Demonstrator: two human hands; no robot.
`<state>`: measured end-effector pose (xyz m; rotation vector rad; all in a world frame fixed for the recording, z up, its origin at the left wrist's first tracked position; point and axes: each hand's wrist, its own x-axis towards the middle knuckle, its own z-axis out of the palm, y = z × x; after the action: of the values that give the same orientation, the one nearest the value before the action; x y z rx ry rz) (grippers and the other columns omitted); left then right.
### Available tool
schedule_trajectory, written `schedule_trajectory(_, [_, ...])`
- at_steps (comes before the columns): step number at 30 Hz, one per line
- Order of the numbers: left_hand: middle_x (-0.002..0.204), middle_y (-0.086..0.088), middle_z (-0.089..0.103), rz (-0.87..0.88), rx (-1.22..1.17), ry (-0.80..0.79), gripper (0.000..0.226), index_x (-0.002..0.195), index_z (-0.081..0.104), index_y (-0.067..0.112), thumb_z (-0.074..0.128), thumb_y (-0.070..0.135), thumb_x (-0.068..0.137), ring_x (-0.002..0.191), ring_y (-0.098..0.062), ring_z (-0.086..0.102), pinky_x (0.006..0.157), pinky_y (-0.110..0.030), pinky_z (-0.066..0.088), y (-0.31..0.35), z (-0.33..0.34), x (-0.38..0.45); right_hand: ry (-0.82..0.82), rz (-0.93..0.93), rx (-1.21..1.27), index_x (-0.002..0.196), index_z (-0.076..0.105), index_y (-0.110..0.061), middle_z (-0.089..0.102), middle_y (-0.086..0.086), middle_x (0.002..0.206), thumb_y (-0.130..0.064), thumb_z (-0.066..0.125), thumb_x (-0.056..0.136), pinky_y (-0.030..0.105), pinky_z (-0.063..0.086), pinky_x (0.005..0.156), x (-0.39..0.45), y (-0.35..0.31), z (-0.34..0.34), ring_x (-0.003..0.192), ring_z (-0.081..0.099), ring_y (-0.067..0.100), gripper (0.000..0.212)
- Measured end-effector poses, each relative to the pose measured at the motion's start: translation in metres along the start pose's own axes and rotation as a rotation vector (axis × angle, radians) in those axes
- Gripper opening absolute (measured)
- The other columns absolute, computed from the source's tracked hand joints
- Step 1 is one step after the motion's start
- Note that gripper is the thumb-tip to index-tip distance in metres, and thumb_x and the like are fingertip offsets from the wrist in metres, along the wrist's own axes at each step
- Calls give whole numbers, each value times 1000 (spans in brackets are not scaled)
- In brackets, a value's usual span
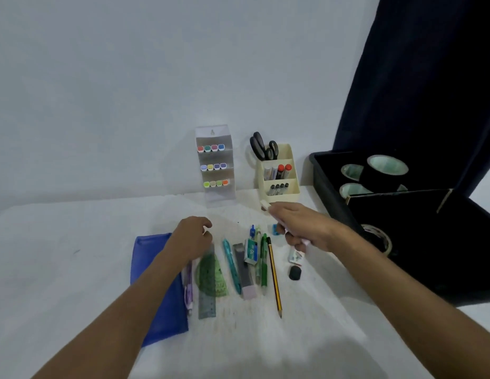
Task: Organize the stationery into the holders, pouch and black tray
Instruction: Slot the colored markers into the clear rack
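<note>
Your right hand (301,228) has its fingers curled round a pale marker (265,205), just short of the cream holder (279,173). Keep it upright, aim for a free slot. Left hand (194,236) hovers loosely curled, holding nothing, above the pouch (150,258).

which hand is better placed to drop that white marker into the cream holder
Right. The right hand already grips the white marker, its tip beside the cream holder. The left hand hovers empty near the pouch.
</note>
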<state>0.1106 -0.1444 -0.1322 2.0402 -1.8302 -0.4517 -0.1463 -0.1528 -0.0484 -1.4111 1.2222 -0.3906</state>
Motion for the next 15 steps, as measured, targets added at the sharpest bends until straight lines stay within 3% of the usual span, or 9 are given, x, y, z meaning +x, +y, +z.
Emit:
schedule_trajectory(2, [118,-11,58,-18,15,10,38,129,56,14,52,16,91,99,-20,56,86,-25,42,0,-4,5,-5,-11,-24,125,46,-26,44,5,80,-41,45,97,24,30,43,12,-9,8,47,35,9,32])
schedule_trajectory(5, [129,-13,50,-23,42,-4,47,139,45,14,50,18,93,116,-25,52,94,-28,41,-1,-7,8,24,-29,-214,124,39,-18,54,9,82,-25,55,92,28,42,52,29,-20,22,57,47,13,37])
schedule_trajectory(8, [137,-14,42,-56,63,-55,52,144,38,13,49,23,93,124,-28,45,99,-33,40,-5,-4,8,72,-166,-346,126,45,-15,62,10,93,-21,51,94,32,52,57,47,-29,35,61,61,17,34])
schedule_trajectory(10, [134,-14,44,-63,110,-82,50,140,42,11,48,27,93,123,-31,45,99,-37,41,-9,0,6,207,-304,-455,131,50,-20,63,5,113,-24,48,97,26,52,67,59,-33,39,79,67,19,35])
schedule_trajectory(12, [124,-14,50,-52,132,-75,44,129,52,6,47,30,92,115,-31,49,95,-37,43,-14,3,4,319,-386,-539,134,52,-18,59,5,130,-24,46,98,22,41,83,69,-37,38,103,62,22,36])
schedule_trajectory(15, [112,-12,57,-34,108,-56,40,114,61,2,45,29,89,105,-27,54,90,-34,45,-19,5,4,296,-411,-539,132,46,-15,63,12,113,-21,51,95,26,42,66,81,-39,36,77,58,21,38])
